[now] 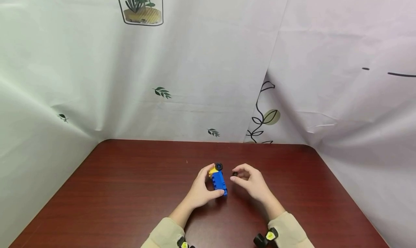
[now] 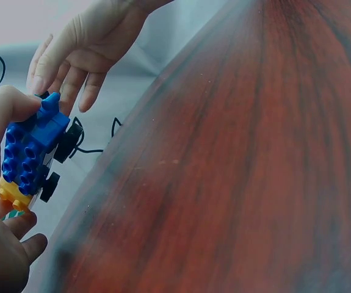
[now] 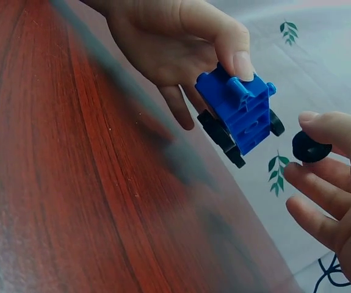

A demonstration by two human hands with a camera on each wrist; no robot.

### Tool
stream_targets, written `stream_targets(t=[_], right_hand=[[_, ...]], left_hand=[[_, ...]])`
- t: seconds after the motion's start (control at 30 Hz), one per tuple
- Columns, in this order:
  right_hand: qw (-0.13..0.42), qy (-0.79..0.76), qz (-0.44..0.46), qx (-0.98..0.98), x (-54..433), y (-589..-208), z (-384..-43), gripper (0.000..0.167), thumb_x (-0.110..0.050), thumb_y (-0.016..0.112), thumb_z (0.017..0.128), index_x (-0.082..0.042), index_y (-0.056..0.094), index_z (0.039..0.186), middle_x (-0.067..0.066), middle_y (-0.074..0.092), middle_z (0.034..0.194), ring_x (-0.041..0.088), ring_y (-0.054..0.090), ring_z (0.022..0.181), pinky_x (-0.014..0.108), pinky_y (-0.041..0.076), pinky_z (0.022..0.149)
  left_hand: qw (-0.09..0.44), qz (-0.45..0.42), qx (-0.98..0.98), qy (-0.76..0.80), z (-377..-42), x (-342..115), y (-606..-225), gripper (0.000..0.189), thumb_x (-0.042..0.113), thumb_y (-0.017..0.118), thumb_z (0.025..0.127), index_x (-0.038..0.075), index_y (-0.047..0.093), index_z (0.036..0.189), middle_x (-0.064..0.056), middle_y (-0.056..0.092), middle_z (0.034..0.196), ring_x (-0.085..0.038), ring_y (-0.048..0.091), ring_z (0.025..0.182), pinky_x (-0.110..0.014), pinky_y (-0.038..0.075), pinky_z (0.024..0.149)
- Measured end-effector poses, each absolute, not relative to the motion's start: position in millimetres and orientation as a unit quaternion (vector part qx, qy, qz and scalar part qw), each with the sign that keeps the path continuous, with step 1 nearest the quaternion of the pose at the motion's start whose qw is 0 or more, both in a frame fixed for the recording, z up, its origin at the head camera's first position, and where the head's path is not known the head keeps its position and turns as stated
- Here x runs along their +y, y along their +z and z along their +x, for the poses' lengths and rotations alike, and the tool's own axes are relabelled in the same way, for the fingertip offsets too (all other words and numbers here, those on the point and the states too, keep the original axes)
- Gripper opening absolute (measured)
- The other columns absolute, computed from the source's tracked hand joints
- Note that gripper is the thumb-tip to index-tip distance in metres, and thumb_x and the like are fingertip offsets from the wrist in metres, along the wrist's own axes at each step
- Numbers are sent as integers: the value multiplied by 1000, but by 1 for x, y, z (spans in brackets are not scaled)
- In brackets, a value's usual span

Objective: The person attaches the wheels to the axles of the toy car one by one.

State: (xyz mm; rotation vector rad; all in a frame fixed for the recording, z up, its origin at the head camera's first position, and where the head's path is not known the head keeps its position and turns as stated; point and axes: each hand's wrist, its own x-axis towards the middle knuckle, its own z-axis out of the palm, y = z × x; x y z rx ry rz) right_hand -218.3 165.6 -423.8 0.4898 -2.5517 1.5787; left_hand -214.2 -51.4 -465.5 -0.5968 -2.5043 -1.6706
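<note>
My left hand grips a toy car made of blue and yellow bricks, its thumb at the blue end and its fingers at the yellow end. Studs cover one side of the blue brick, and black wheels sit along its edge in the left wrist view. Between thumb and fingertips, my right hand pinches a loose black wheel. A small gap parts that wheel from the car, whose blue underside faces the right wrist camera.
Both hands are over a dark red-brown wooden table. White cloth with printed leaves and plants hangs behind it and along both sides. Wrist straps with black devices sit at the sleeves.
</note>
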Motion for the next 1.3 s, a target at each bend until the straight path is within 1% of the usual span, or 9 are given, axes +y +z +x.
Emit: stream_targets(t=[0.1,0.2,0.3,0.37,0.47,0.57,0.8,1.0,1.3], right_hand=[[54,523,169,-834,162,-413,-211,24,-12,73,82,-3,63,102,14,68,104,14,61,84,23,53,74],[56,525,178,-830,158,-402,-204,21,-10,73,82,-2,63,99,17,67,107,13,61,84,23,53,75],[54,532,184,-824,157,-400,-202,19,-9,72,82,0,62,96,19,68,107,16,63,86,23,53,76],[52,540,190,-818,158,-407,-207,17,-8,72,82,-1,61,93,20,68,108,18,65,87,23,54,76],[50,549,191,-813,160,-420,-214,16,-10,73,82,-4,61,90,18,69,108,17,67,89,22,54,75],[49,556,193,-807,161,-430,-219,16,-14,74,81,-7,61,87,15,69,108,13,68,89,22,55,75],[37,562,200,-802,158,-429,-215,20,-22,75,81,-11,58,84,11,70,108,12,69,91,23,56,77],[29,550,220,-805,155,-427,-212,20,-22,74,82,-13,61,94,8,69,110,10,66,88,24,55,74],[13,524,250,-814,152,-427,-210,29,-23,72,84,-12,66,110,7,69,107,9,63,87,25,54,72]], left_hand=[[35,-191,-817,-542,-214,-51,-466,89,37,78,73,14,32,146,-9,37,147,-30,44,128,-55,39,102],[36,-191,-818,-542,-214,-51,-466,89,37,78,73,14,32,146,-10,36,147,-30,44,128,-54,39,102],[35,-191,-818,-542,-214,-51,-465,89,37,78,73,13,32,146,-10,36,147,-30,44,128,-53,39,103],[35,-190,-817,-542,-214,-51,-465,90,37,78,73,12,32,146,-11,37,146,-29,44,127,-53,39,103],[38,-191,-818,-542,-215,-51,-466,90,37,78,72,11,32,146,-11,38,146,-30,45,127,-53,39,103],[39,-191,-817,-542,-215,-51,-466,91,37,78,72,10,32,146,-11,38,145,-30,45,127,-54,39,102],[30,-189,-818,-542,-213,-51,-466,91,39,77,73,12,31,146,-10,37,146,-29,47,126,-53,40,102],[31,-190,-817,-543,-214,-52,-465,89,39,78,74,14,32,146,-9,37,145,-28,47,125,-52,39,103],[33,-192,-813,-549,-213,-52,-467,88,37,78,74,13,33,145,-9,38,145,-29,47,125,-53,39,103]])
